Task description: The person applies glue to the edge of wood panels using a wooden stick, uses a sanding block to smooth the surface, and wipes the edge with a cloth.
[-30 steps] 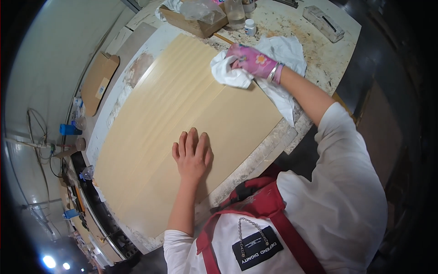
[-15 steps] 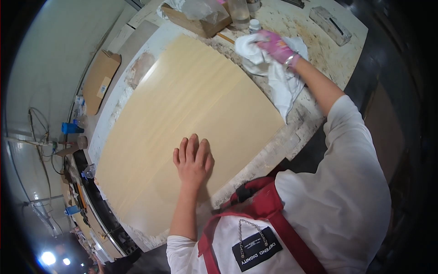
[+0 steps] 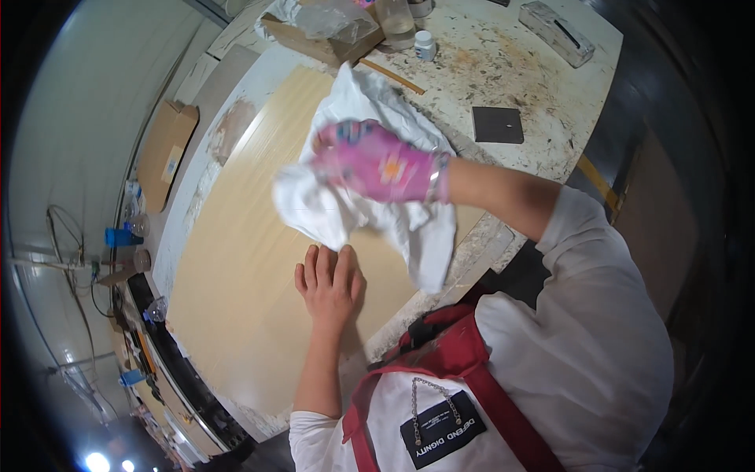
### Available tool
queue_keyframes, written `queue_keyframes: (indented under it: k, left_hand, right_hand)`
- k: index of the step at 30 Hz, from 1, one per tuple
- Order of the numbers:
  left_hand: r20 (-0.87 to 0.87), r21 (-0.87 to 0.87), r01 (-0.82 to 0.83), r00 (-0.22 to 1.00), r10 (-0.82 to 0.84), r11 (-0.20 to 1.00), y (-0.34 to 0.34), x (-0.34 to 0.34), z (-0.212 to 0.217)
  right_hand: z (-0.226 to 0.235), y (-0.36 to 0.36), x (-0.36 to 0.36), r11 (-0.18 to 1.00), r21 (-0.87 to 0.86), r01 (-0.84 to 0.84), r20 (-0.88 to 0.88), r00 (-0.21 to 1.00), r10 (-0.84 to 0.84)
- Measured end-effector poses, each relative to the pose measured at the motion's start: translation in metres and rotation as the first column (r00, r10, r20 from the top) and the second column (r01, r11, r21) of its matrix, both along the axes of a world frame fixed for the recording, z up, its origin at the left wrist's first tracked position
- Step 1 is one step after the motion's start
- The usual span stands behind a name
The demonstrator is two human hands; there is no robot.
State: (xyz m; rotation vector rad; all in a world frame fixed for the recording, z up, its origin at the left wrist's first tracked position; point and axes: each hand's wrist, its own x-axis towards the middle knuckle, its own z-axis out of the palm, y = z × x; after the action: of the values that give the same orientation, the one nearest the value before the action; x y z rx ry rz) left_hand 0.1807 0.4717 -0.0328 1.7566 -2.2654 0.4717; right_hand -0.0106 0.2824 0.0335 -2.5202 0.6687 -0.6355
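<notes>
A large pale wood-grain panel (image 3: 244,275) with a curved far-right edge lies on the paint-stained worktable. My bare left hand (image 3: 328,291) rests flat on the panel near its front edge, fingers stretched out. In a pink patterned glove, my right hand (image 3: 377,161) grips a white cloth (image 3: 417,236) over the panel's right half. The cloth is bunched under and around the glove, with one part trailing toward the front edge. Motion blurs the glove's fingers and the bunched end of the cloth.
At the back stand a cardboard box (image 3: 303,39) with clear plastic in it, a clear container (image 3: 395,23) and a small white bottle (image 3: 425,46). A wooden stick (image 3: 393,76), a dark square plate (image 3: 498,125) and a grey block (image 3: 556,34) lie on the worktable (image 3: 543,86).
My right hand has swept the cloth leftward and nearer, from the far-right tabletop onto the panel. The dark square plate has come into sight. My left hand stays in place.
</notes>
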Motion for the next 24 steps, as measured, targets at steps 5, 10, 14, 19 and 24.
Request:
queue_keyframes:
  k: [5,10,14,19,24]
  left_hand:
    - [-0.016,-0.028,-0.060,0.998,0.060,0.998,0.002,-0.003,0.001]
    - [-0.006,-0.044,-0.034,0.999,0.034,0.998,-0.001,-0.002,0.004]
    - [-0.049,-0.037,-0.021,0.999,0.019,0.999,-0.002,-0.002,0.004]
    - [-0.017,-0.014,-0.037,0.999,0.036,0.999,-0.001,-0.002,0.005]
    - [-0.019,-0.006,-0.047,0.999,0.047,0.999,-0.001,-0.002,0.005]
  right_hand:
    - [-0.073,-0.029,-0.026,0.945,-0.204,0.256,-0.186,0.937,-0.294]
    - [-0.079,-0.102,-0.103,0.713,0.578,0.396,0.257,0.741,-0.620]
    - [-0.026,-0.103,-0.107,0.540,0.814,0.214,0.338,0.582,-0.740]
    - [-0.036,-0.049,-0.033,0.957,-0.161,0.241,-0.051,0.966,-0.252]
    - [-0.064,-0.088,-0.049,0.835,0.546,0.066,0.282,0.924,-0.258]
